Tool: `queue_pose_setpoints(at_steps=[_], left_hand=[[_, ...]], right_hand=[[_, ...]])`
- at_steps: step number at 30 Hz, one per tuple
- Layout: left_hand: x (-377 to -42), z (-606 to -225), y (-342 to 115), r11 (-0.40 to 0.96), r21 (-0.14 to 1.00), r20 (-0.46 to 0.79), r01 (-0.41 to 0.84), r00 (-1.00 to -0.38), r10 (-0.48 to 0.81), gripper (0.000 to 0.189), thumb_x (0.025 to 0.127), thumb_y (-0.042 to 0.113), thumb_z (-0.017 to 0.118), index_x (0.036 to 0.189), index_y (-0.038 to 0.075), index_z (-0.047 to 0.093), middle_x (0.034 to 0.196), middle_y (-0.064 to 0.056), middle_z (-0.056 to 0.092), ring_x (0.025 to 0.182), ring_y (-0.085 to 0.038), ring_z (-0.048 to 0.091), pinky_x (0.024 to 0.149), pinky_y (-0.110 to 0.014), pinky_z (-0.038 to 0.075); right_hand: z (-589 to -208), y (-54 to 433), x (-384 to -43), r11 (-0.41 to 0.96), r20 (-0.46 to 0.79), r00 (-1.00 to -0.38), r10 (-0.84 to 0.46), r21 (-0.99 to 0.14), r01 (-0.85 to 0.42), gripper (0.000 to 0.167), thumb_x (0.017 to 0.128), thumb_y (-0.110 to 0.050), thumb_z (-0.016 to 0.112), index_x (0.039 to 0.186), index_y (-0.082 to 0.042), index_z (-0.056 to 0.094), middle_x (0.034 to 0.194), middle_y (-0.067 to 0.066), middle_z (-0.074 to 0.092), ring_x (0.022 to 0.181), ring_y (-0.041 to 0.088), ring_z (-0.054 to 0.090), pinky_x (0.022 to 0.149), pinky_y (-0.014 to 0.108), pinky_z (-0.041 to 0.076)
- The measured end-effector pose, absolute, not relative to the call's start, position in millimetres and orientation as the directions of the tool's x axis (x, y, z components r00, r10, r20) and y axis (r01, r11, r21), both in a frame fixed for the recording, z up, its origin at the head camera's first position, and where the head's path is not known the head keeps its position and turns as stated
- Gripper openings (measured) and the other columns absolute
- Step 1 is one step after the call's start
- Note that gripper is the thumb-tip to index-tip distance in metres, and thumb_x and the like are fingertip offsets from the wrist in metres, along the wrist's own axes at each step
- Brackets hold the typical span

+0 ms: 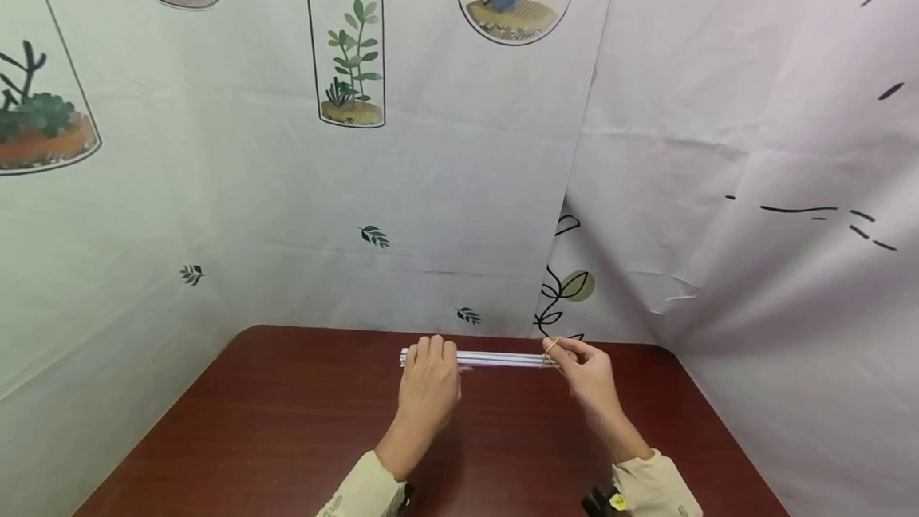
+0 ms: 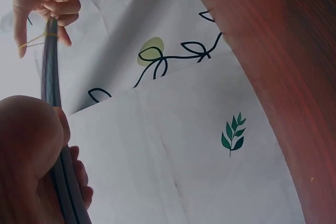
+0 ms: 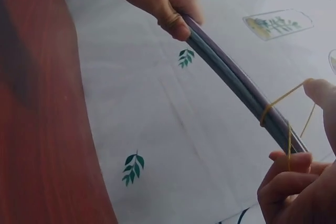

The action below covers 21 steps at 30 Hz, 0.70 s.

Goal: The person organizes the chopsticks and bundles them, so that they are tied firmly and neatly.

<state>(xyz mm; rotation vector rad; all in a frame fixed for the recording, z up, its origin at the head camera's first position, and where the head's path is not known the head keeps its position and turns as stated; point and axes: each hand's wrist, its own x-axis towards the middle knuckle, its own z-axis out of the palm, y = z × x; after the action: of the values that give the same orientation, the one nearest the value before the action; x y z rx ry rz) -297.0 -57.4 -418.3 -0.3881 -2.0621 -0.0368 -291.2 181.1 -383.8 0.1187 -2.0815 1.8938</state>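
Right hand (image 1: 592, 380): one digit outstretched, the others curled in at the near end of the rods; it has hold of a yellow elastic band (image 3: 265, 116), drawn taut between the outstretched digit and a bent finger; whether the curled fingertips also grip the rods cannot be told. Left hand (image 1: 428, 389): closed, fingers and thumb wrapped about the rods close to their opposite end, short tips protruding beyond the fist. Band: thin, one turn encircling the rods near their right end, remaining strands stretched off to the right fingers. Bundle of rods (image 1: 498, 359): slim, pale in the head view, greyish in the wrist views, lying parallel, spanning the two hands roughly level towards the table's far edge; exact count not legible. Hazards, by judgement: the taut loop could slip off the outstretched digit and snap back; being close to the rod ends, it could ride off them if pulled outward; over-stretching could break it; a slackened left grip could let the rods fan or slide out of line. Table (image 1: 323, 429): reddish-brown, rounded far corners, beneath the hands. Backdrop cloth (image 1: 459, 190): white, creased, printed with bottled plants and leaf sprigs, behind the table.
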Motion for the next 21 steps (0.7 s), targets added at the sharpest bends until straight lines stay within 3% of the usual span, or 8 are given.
queue_pose_setpoints(at_steps=[5,10,12,15,17,19,21], left_hand=[[-299.4,-416.5,-58.6,0.934,-0.149,0.865,0.325,-0.415,0.283,0.025,0.075,0.016,0.074,0.080,0.006,0.052,0.078,-0.008,0.047,0.075,-0.026,0.043,0.070,-0.037,0.036],[-300.8,-416.7,-60.3,0.926,-0.157,0.874,0.345,-0.388,0.293,0.024,0.076,0.016,0.073,0.079,0.006,0.051,0.078,-0.008,0.046,0.075,-0.026,0.043,0.070,-0.037,0.036],[-301.3,-417.2,-61.3,0.923,-0.159,0.877,0.350,-0.380,0.295,0.022,0.076,0.014,0.071,0.080,0.005,0.051,0.078,-0.008,0.046,0.075,-0.026,0.042,0.070,-0.037,0.036],[-301.7,-417.8,-63.0,0.924,-0.163,0.876,0.346,-0.380,0.297,0.015,0.079,0.013,0.064,0.080,0.005,0.051,0.078,-0.008,0.046,0.076,-0.026,0.043,0.070,-0.037,0.036],[-302.1,-417.8,-64.4,0.925,-0.165,0.876,0.342,-0.381,0.297,0.012,0.083,0.015,0.058,0.081,0.005,0.052,0.079,-0.009,0.047,0.077,-0.027,0.043,0.071,-0.037,0.036],[-302.0,-417.5,-65.6,0.924,-0.170,0.876,0.342,-0.376,0.301,0.014,0.086,0.018,0.053,0.080,0.005,0.051,0.079,-0.009,0.046,0.076,-0.027,0.043,0.071,-0.037,0.035],[-301.9,-416.7,-66.5,0.922,-0.177,0.875,0.344,-0.373,0.308,0.019,0.089,0.022,0.052,0.080,0.005,0.051,0.078,-0.009,0.046,0.075,-0.026,0.042,0.070,-0.037,0.035]], right_hand=[[-378.6,176.6,-295.0,0.182,0.310,-0.942,0.127,-0.941,-0.285,0.032,0.089,-0.022,0.075,0.102,0.007,0.072,0.091,0.000,0.065,0.072,0.005,0.047,0.057,0.020,0.035],[-375.5,176.7,-298.4,0.227,0.235,-0.971,0.031,-0.948,-0.222,0.034,0.089,-0.024,0.073,0.109,0.004,0.072,0.104,0.007,0.070,0.054,0.006,0.035,0.049,0.023,0.031],[-374.9,177.5,-300.4,0.247,0.194,-0.981,-0.017,-0.950,-0.192,0.037,0.090,-0.027,0.072,0.112,0.002,0.072,0.114,0.010,0.069,0.058,0.005,0.041,0.052,0.025,0.036],[-373.9,179.9,-303.9,0.260,0.133,-0.986,-0.104,-0.953,-0.156,0.039,0.092,-0.030,0.068,0.116,0.000,0.071,0.129,0.014,0.064,0.089,0.012,0.058,0.067,0.033,0.047],[-372.9,183.5,-306.2,0.256,0.091,-0.979,-0.182,-0.957,-0.137,0.040,0.094,-0.031,0.065,0.120,0.000,0.069,0.136,0.014,0.059,0.118,0.020,0.055,0.079,0.043,0.049],[-371.7,188.1,-309.0,0.234,0.059,-0.956,-0.286,-0.964,-0.130,0.044,0.098,-0.031,0.060,0.125,0.003,0.065,0.138,0.014,0.056,0.125,0.024,0.051,0.085,0.044,0.048],[-370.6,193.0,-312.5,0.196,0.047,-0.918,-0.393,-0.971,-0.134,0.046,0.100,-0.029,0.056,0.128,0.007,0.060,0.126,0.011,0.060,0.113,0.019,0.055,0.082,0.038,0.047]])
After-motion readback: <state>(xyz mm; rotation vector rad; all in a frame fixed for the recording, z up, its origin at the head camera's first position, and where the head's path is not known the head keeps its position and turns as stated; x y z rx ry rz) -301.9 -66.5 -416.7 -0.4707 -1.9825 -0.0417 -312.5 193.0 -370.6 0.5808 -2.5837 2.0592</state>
